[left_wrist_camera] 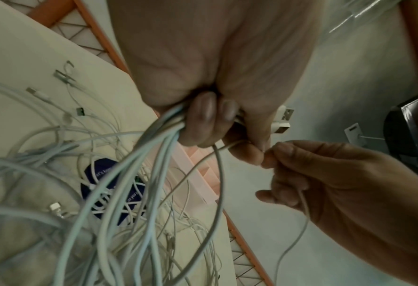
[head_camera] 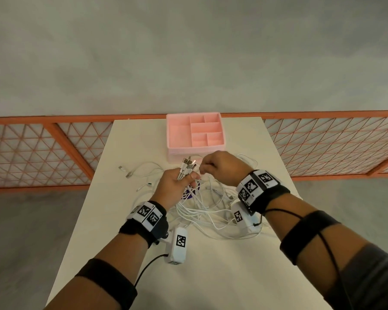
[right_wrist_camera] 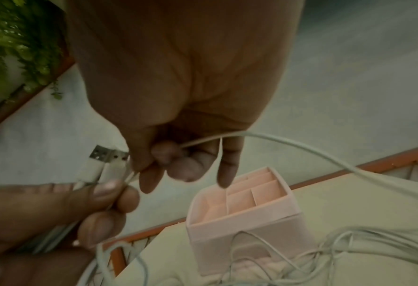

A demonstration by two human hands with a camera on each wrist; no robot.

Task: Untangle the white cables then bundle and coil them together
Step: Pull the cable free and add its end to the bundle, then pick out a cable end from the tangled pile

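Several white cables [head_camera: 202, 209] lie tangled on the white table [head_camera: 211, 276]. My left hand [head_camera: 177, 184] grips a bunch of their USB plug ends [head_camera: 187, 164], held upright above the tangle; in the left wrist view the strands [left_wrist_camera: 139, 174] hang down from its fist [left_wrist_camera: 208, 120]. My right hand [head_camera: 213, 164] is just right of the plugs and pinches one thin white cable [right_wrist_camera: 301, 149] between thumb and fingers [right_wrist_camera: 176, 166], close to the left thumb. That cable trails away to the table.
A pink divided organizer box [head_camera: 195, 133] stands at the far edge of the table, just beyond the hands. Loose cable ends [head_camera: 128, 172] lie left of the tangle. A dark blue round sticker [left_wrist_camera: 112, 191] lies under the cables. An orange lattice railing [head_camera: 43, 151] runs behind.
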